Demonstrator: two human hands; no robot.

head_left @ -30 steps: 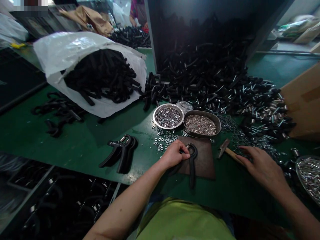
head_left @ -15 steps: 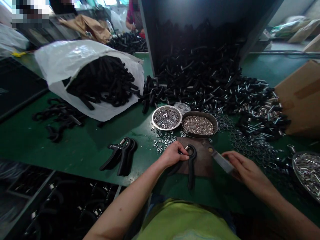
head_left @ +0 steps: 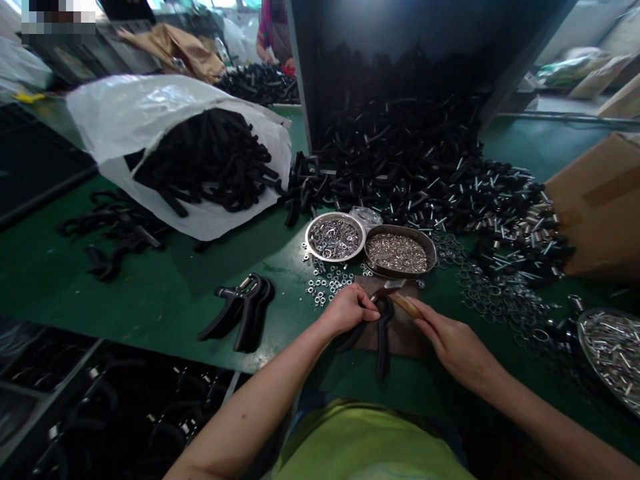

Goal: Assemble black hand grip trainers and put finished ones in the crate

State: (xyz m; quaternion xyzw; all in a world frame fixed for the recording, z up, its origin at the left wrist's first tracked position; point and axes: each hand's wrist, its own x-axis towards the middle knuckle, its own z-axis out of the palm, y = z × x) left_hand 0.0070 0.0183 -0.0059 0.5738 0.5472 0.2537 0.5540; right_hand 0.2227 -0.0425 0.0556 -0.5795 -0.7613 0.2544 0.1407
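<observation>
My left hand [head_left: 350, 311] is closed around the upper part of a black hand grip strengthener [head_left: 382, 347], which lies over a brown plate [head_left: 407, 333] on the bench. My right hand [head_left: 450, 337] grips the wooden handle of a hammer [head_left: 406, 305]. The hammer's head is over the top of the strengthener, close to my left fingertips; whether it touches is hard to see. More black hand grip strengtheners with springs [head_left: 245, 312] lie together to the left of my left hand.
A round bowl [head_left: 307, 245] and an oval tin [head_left: 400, 272] of small metal parts stand behind my hands, loose nuts [head_left: 323, 287] before them. A white sack [head_left: 100, 133] of black handles lies left. Black parts spill from a large bin [head_left: 300, 87]. A cardboard box [head_left: 600, 213] stands right.
The hammer in my right hand has swung left and in, from beside the plate to over the strengthener. My left hand has stayed in place.
</observation>
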